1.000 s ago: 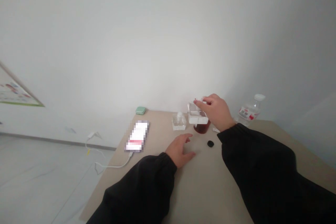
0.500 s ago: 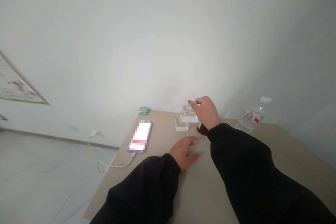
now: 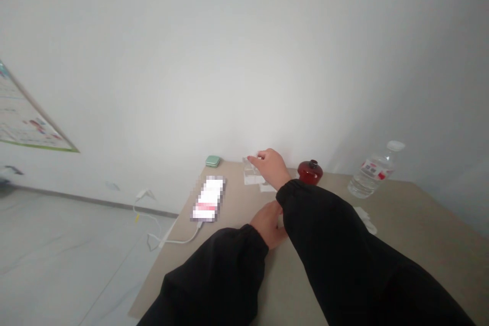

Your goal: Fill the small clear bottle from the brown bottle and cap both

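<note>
A white wall (image 3: 244, 61) fills most of your view, with a grey floor (image 3: 76, 260) at lower left and a poster (image 3: 26, 117) taped at upper left. The beige surface (image 3: 428, 214) runs in from the bottom of the frame, its far edge against the wall. A white cable (image 3: 171, 240) tethers a pixelated phone (image 3: 208, 198) near the left edge, which likely explains why it lies there. Along the back sit a small green case (image 3: 213, 161), a dark red jar (image 3: 309, 172) and, at right, a water bottle (image 3: 372, 175) beside a white tissue (image 3: 364, 220). Your right hand (image 3: 270, 167) reaches across your left forearm to a clear plastic box (image 3: 252, 175) at the back; its fingers (image 3: 253, 158) lie narrowly over the top, though you cannot tell whether they grip. Your left hand (image 3: 268, 224), empty with loosely spread fingers, rests on the surface, apparently bracing you.
</note>
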A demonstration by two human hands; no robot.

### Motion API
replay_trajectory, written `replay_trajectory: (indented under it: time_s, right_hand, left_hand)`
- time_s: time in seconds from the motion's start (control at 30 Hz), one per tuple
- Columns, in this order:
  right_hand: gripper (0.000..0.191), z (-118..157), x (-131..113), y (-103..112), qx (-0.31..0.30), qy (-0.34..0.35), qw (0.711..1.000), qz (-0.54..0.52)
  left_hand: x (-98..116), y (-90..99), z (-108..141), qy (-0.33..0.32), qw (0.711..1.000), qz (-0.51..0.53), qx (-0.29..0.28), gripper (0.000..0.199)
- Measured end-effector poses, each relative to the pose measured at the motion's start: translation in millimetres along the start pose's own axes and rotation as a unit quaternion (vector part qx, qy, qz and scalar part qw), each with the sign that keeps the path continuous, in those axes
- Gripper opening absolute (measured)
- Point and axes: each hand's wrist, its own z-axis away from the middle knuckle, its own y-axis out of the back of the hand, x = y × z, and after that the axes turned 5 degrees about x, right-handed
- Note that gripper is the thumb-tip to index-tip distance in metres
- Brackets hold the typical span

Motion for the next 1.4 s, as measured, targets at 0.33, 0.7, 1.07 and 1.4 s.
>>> replay_trajectory:
  time_s: [0.33,0.7,1.07,1.4]
  right_hand:
    - [0.038,2,10,-26,-0.066,-0.036,0.997,0.032]
    - [0.032,1,23,-39,-0.123,-0.068,0.988,0.071]
    - [0.030,12,17,-29,-0.115,-0.081,0.987,0.082]
    - [0.027,47,89,50,0.274,-0.002,0.960,0.064]
  left_hand:
    - [-17,-13.0,-4,-0.078,0.994,-0.079,-0.020,0.043]
    - [-19,-14.2,-3,-0.054,0.994,-0.091,-0.031,0.040]
    - [-8,-7.8,-3,-0.042,0.997,-0.060,-0.029,0.037]
    - [0,-0.1,3,0.062,0.996,-0.064,-0.016,0.038]
